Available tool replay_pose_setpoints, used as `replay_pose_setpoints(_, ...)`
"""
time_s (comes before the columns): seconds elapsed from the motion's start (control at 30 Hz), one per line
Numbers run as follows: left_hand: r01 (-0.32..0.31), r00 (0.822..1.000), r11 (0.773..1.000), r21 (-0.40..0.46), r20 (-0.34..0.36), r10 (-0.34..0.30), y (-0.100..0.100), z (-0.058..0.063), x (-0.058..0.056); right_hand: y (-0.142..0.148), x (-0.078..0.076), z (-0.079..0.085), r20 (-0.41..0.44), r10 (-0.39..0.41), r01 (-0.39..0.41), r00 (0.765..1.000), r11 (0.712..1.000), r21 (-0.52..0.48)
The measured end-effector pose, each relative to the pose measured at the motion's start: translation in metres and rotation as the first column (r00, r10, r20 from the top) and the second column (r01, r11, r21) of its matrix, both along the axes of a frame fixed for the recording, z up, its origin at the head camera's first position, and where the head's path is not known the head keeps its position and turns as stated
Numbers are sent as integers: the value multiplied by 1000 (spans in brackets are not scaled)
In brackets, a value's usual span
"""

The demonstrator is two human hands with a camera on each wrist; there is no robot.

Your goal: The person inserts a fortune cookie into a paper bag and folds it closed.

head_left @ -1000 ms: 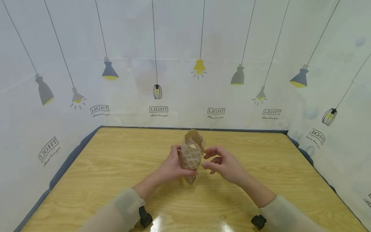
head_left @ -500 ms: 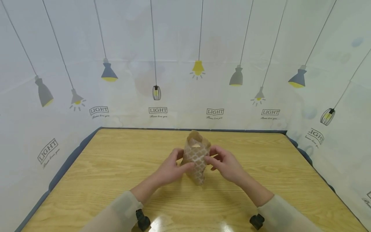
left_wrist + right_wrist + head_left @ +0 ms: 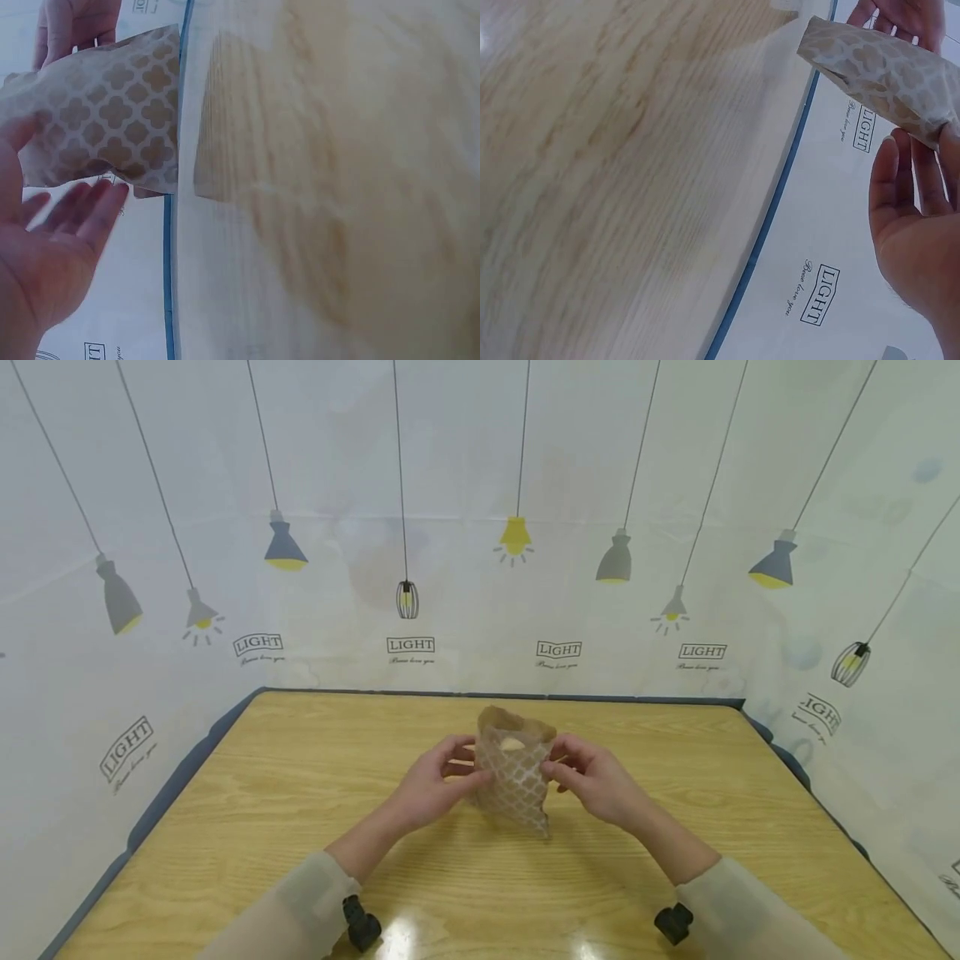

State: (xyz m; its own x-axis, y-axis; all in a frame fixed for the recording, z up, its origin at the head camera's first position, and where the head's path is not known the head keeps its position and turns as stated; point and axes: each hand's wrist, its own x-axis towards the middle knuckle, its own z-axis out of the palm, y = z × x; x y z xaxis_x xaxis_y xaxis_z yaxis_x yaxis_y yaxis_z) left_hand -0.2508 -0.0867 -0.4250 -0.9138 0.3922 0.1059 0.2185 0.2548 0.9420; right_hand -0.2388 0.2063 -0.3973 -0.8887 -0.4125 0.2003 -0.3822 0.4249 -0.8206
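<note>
Between both hands is a small brown paper bag (image 3: pixel 517 781) with a white lattice pattern, its mouth at the top and its lower corner pointing down to the right. A pale, rounded thing (image 3: pixel 512 744) shows at the mouth; its kind is unclear. My left hand (image 3: pixel 435 783) pinches the bag's left side, thumb on the front. On the opposite side, my right hand (image 3: pixel 600 783) pinches the right edge between thumb and fingers. The pattern shows up close on the bag (image 3: pixel 112 112) in the left wrist view, the left thumb lying on it.
A wooden table (image 3: pixel 285 827) spreads under the hands, with a dark blue edge at the back and sides. White sheeting (image 3: pixel 465 460) printed with hanging lamps encloses it. A small black device (image 3: pixel 673 923) sits at each sleeve.
The right hand has come from beside the bag to hold its right edge. The bag has turned, spread wider and swung its lower corner to the right. The left thumb has shifted upward.
</note>
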Motion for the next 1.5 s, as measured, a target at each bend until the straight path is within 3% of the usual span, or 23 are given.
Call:
replay_pose_setpoints(0.13,26,999,999,26,-20,-25,0,1,0,-1,1,-1,8,-16,16,1000,1000,17)
replay_pose_setpoints(0.33,-39,998,999,27,-42,40,-1,2,3,-4,5,-2,34,-87,87,996,996,4)
replay_pose_setpoints(0.57,5,998,997,80,-58,0,-6,-1,4,-8,7,-1,-26,-83,83,996,996,15)
replay_pose_setpoints(0.73,-18,995,999,47,-93,23,-7,0,4,-5,10,-1,-27,-81,82,996,996,42)
replay_pose_setpoints(0.97,-5,988,1000,18,-154,7,-4,3,6,-1,9,2,-66,-74,81,995,991,105)
replay_pose_setpoints(1.07,1,966,1000,8,-259,1,-3,4,7,1,8,2,-61,-73,79,995,991,108)
replay_pose_setpoints(1.17,14,920,1000,4,-392,-11,-2,5,8,1,8,2,-81,-74,78,994,995,56)
replay_pose_setpoints(1.27,33,875,999,-6,-484,-32,-1,5,8,0,9,2,-167,-60,63,984,998,10)
replay_pose_setpoints(1.4,38,850,999,-34,-525,-50,-1,6,9,-1,8,1,-337,-18,20,941,1000,2)
replay_pose_setpoints(1.5,22,835,997,-72,-547,-58,0,8,9,-3,9,2,-419,26,-14,908,999,31)
